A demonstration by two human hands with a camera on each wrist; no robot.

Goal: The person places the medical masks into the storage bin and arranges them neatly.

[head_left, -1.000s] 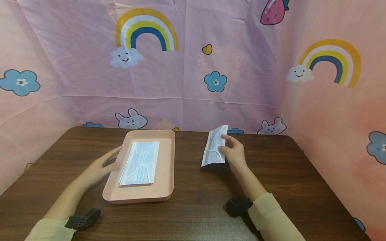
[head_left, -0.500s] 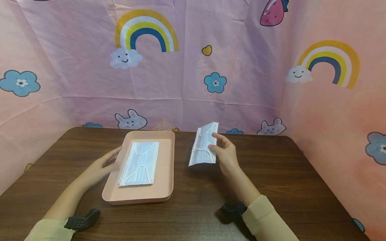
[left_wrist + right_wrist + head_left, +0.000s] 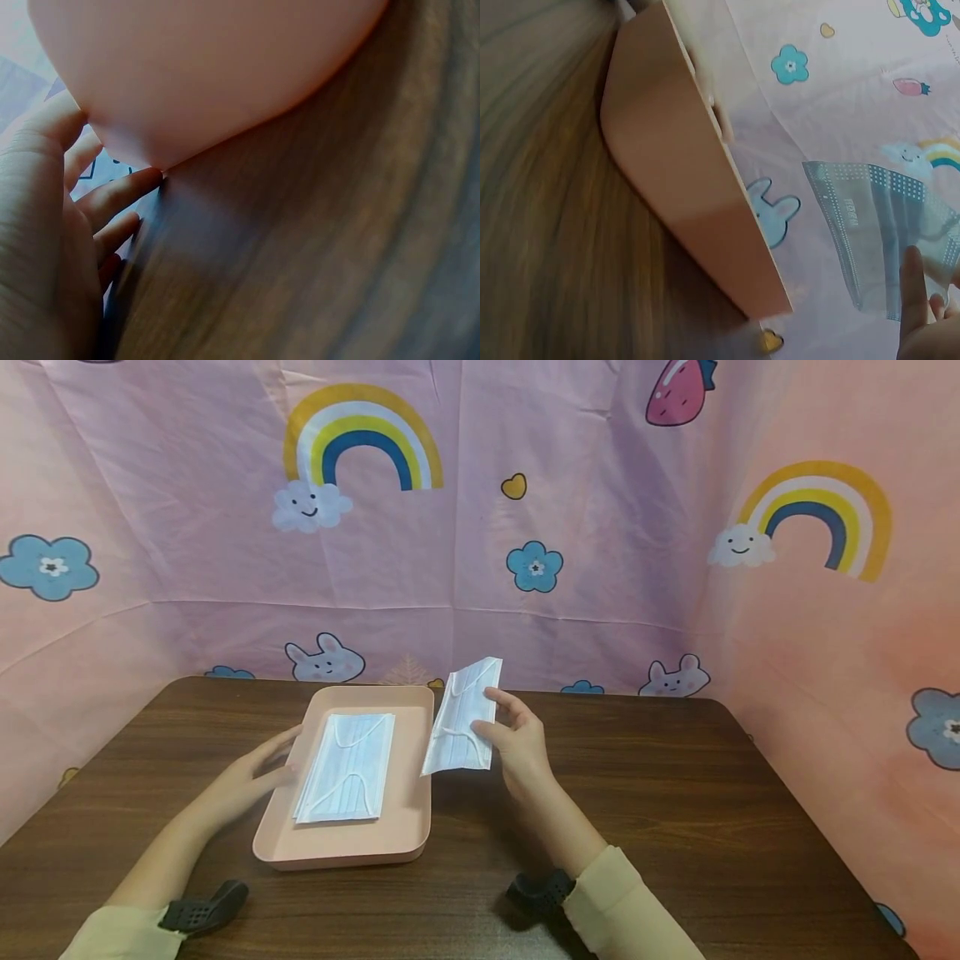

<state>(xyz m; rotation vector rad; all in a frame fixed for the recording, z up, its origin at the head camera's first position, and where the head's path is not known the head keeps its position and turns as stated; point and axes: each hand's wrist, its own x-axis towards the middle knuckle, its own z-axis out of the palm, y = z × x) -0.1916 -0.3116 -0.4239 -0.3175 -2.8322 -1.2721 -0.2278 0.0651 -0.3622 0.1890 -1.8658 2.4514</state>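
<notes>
A face mask [image 3: 463, 717], pale blue and white with thin ear loops, hangs tilted in the air beside the tray's right rim; its lower left corner overlaps that rim in the head view. My right hand [image 3: 517, 745] pinches the mask's right edge between thumb and fingers. In the right wrist view the raised mask [image 3: 870, 225] shows its printed dotted border. Several flat masks [image 3: 347, 768] lie stacked inside the pink tray [image 3: 405, 835]. At the tray's left side, my left hand [image 3: 243, 785] touches the wall with fairly straight fingers; thumb and fingertips meet the tray [image 3: 202, 67] in the left wrist view.
The dark wooden table [image 3: 675, 793] bears the tray on its left half. A printed pink and purple cloth [image 3: 592, 527] stands behind and at both sides of the table. Black wrist devices [image 3: 204, 907] sit on both forearms.
My right hand has carried the pinched mask leftward across the table, up to the tray's right rim. The left hand, the tray and the stack in it have stayed where they were.
</notes>
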